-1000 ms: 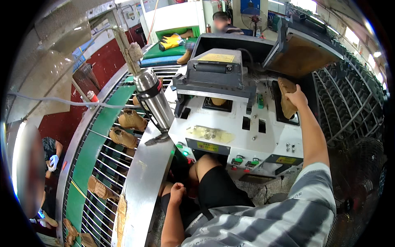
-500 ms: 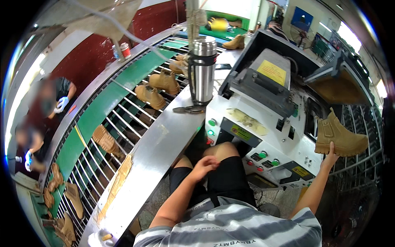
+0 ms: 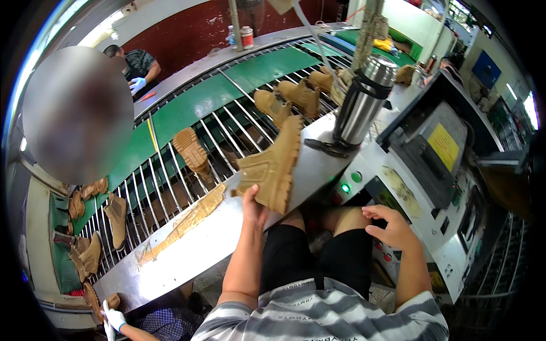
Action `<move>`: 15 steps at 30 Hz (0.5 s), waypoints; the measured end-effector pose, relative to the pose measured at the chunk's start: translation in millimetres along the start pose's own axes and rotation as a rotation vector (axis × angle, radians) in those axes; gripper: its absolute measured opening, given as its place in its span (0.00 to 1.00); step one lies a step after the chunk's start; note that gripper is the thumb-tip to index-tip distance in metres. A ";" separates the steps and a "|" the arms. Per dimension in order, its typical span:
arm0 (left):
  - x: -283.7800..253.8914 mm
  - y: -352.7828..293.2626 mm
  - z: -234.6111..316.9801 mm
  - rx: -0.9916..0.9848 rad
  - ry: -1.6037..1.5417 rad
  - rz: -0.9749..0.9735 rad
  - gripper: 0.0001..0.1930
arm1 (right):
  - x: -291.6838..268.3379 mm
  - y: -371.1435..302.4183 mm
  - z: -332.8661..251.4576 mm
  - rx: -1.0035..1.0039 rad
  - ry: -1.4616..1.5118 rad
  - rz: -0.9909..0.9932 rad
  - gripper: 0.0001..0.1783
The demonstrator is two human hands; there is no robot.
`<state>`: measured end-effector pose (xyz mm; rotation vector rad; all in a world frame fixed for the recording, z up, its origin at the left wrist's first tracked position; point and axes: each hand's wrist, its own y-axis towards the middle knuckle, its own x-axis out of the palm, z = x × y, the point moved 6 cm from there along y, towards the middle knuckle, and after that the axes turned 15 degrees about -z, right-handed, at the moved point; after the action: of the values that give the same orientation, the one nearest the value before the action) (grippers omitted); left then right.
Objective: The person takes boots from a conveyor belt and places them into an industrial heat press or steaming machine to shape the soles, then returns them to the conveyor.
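A tan ankle boot (image 3: 274, 167) is held up in my left hand (image 3: 255, 209), above the metal edge of the rack. Its thick lugged sole faces right, and my fingers are mostly hidden behind it. Over my right thigh is my right hand (image 3: 393, 228), empty, fingers apart, close to the front of the white machine (image 3: 375, 190). Behind the held boot, several tan boots (image 3: 298, 98) stand on the roller rack (image 3: 230, 122). One more boot (image 3: 192, 152) lies on the bars with its sole showing.
A steel vacuum flask (image 3: 364, 105) and a black-handled tool (image 3: 325, 149) occupy the metal ledge (image 3: 199, 250). More boots (image 3: 116, 221) lie at the left. A co-worker's gloved hand (image 3: 114, 318) is at lower left; another person's blue-gloved hand (image 3: 137, 85) is across the rack.
The view has swung left. Earlier my right hand held a boot beside the machine and my left was empty; now my left hand holds a boot and my right is empty.
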<state>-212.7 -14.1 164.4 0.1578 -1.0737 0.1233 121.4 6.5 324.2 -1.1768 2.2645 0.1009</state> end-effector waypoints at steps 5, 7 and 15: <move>-85.0 77.2 102.6 0.280 0.558 0.288 0.23 | 42.4 24.4 81.5 0.161 -0.029 0.047 0.23; -99.5 111.7 123.9 0.325 0.780 0.353 0.17 | 59.8 18.6 130.1 0.300 -0.101 0.079 0.20; -126.5 200.2 67.2 -0.091 1.639 0.620 0.47 | 107.0 -19.5 260.6 0.555 -0.199 0.610 0.07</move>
<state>-365.8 166.9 97.9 -0.3458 0.5481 0.6278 208.3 0.2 55.6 -0.1709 2.1883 -0.1622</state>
